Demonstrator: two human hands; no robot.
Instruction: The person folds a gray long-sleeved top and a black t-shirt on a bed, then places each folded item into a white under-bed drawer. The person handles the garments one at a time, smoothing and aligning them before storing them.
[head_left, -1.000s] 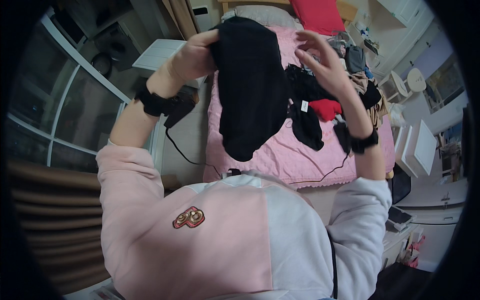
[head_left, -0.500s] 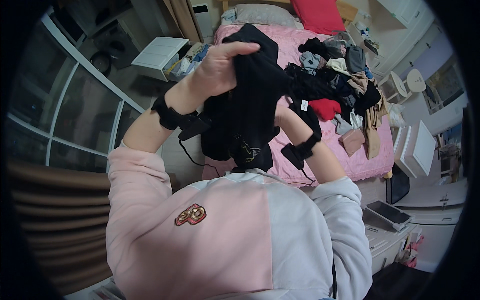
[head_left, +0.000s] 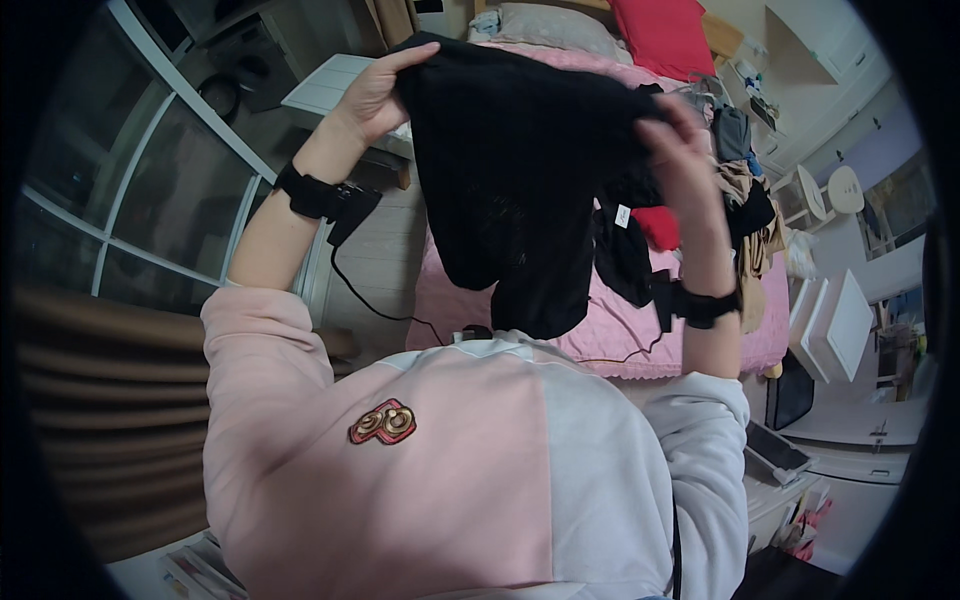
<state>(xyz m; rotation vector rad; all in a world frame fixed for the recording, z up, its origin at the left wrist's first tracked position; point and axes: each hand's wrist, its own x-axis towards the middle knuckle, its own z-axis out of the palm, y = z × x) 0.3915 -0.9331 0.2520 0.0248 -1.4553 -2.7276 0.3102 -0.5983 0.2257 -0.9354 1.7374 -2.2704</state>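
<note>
A black garment [head_left: 520, 150] is spread wide in the air between my hands, above the near part of the bed. Its lower end hangs in two parts, rather like trouser legs, with a faint print on one; its exact kind is unclear. My left hand [head_left: 375, 98] is closed on its upper left corner, thumb along the top edge. At the upper right corner, my right hand [head_left: 682, 145] pinches the cloth, its fingers somewhat blurred by motion. Behind the cloth, part of the clothes pile is hidden.
A pink-covered bed [head_left: 640, 345] bears a red garment [head_left: 657, 228], a tagged black garment [head_left: 615, 262] and heaped clothes [head_left: 733, 130]. A white drawer unit [head_left: 335, 85] stands far left, near glass panels [head_left: 150, 180]. White drawers [head_left: 840, 325] are at right. A cable [head_left: 375, 305] trails from my left wristband.
My hands have moved apart, left hand outward and up, right hand up and to the right. The bunched black garment has opened out into a wide sheet between them.
</note>
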